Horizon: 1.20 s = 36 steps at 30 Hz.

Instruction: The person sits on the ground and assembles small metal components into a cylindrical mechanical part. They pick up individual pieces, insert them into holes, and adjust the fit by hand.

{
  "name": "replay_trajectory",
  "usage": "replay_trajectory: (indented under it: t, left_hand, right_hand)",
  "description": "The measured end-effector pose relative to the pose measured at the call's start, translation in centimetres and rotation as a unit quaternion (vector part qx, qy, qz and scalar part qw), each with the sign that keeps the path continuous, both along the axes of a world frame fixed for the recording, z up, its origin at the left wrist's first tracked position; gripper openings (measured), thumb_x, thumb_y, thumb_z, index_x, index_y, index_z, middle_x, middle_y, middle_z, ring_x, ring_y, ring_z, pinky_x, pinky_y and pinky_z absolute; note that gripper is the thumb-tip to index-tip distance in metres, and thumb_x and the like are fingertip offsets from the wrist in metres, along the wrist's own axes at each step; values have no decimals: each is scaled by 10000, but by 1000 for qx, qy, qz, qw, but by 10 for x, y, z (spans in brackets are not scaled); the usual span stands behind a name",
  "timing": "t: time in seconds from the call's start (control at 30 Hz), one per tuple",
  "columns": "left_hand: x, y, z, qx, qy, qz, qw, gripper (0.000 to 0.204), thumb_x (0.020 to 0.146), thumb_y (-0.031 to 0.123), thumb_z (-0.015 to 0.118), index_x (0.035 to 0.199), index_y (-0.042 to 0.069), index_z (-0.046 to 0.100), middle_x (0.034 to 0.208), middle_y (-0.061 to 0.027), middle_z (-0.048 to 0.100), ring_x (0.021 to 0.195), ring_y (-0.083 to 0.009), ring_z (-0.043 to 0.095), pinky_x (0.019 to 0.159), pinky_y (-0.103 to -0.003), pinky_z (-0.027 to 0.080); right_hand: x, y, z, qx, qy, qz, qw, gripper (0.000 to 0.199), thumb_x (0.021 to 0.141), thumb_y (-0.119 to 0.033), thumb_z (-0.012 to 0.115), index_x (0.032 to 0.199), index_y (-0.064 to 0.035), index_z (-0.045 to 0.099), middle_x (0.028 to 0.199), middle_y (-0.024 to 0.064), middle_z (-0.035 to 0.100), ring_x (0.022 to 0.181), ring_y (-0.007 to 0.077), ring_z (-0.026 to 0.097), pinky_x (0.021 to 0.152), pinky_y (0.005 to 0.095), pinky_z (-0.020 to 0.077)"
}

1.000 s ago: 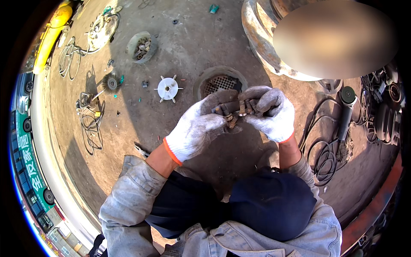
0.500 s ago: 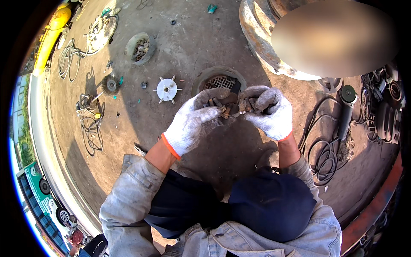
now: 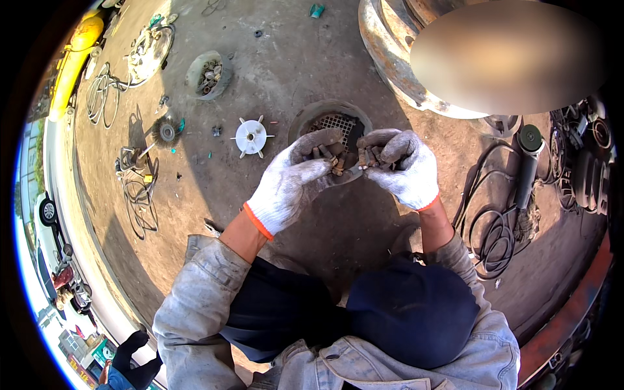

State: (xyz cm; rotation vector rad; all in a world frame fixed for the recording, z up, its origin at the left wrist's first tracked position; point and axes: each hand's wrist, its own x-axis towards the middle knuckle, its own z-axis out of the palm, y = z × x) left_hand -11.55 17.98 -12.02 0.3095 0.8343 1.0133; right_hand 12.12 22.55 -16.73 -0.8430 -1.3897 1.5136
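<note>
At centre frame, your left hand (image 3: 291,179) has its grip curled, thumb against fingers, around small brown pieces (image 3: 337,164); your right hand (image 3: 408,170), slightly apart, pinches a similar brown cluster (image 3: 370,157). A round tub (image 3: 298,118) shows beyond them, a white spoked disc (image 3: 245,138) to its left, a grinder (image 3: 526,172) at frame right.

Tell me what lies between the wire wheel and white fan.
Head view: a small dark part lies between the wire wheel and the white fan, with a green scrap nearer the wheel.
</note>
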Motion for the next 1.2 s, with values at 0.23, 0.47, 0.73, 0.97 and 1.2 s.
replay_trajectory:
  t: [0.23, 0.47, 0.73, 0.97, 1.2]
  left_hand:
    - [1, 4, 3, -23, 35, 2, 999, 618, 937, 19, 712, 1499, -47, 462, 1319, -154, 624, 1221, -279, 648, 1097, -442, 557]
    - [-6, 6, -15, -33, 22, 17, 999, 599, 947, 2, 688, 1502, -37, 463, 1288, -131, 640, 1191, -249, 661, 1088, -445, 565]
    - [-7, 8, -21, -42, 1, 35, 999, 565, 946, -49, 647, 1482, -45, 469, 1257, -147, 641, 1159, -263, 673, 1074, -478, 578]
    - [-10, 11, -38, -49, 39, 37, 997, 565, 964, -7, 679, 1497, 3, 491, 1239, -106, 684, 1153, -233, 687, 1075, -466, 571]
    - [-9, 13, -44, -67, 62, 41, 995, 533, 981, 0, 662, 1488, 12, 500, 1243, -114, 688, 1145, -236, 691, 1066, -463, 579]
  right_hand:
    - [-2, 0, -4, -21, 3, -3, 1000, 380, 743, 70, 868, 895, -36, 536, 1212, 206, 722, 1087, 213, 704, 903, 336, 586]
    - [-1, 2, -8, -21, -36, -7, 999, 370, 750, 65, 867, 895, -31, 540, 1200, 200, 728, 1072, 211, 713, 902, 337, 592]
    - [-6, 2, -10, -14, -53, -2, 999, 347, 757, 33, 877, 864, -28, 553, 1179, 198, 739, 1067, 218, 726, 894, 334, 593]
    - [-1, 2, -20, -17, -77, -10, 997, 355, 732, 12, 880, 862, -27, 553, 1183, 191, 740, 1069, 226, 723, 901, 348, 589]
    - [3, 1, -28, -71, -6, -19, 997, 367, 742, 24, 875, 881, -32, 540, 1167, 171, 747, 1026, 183, 701, 883, 334, 584]
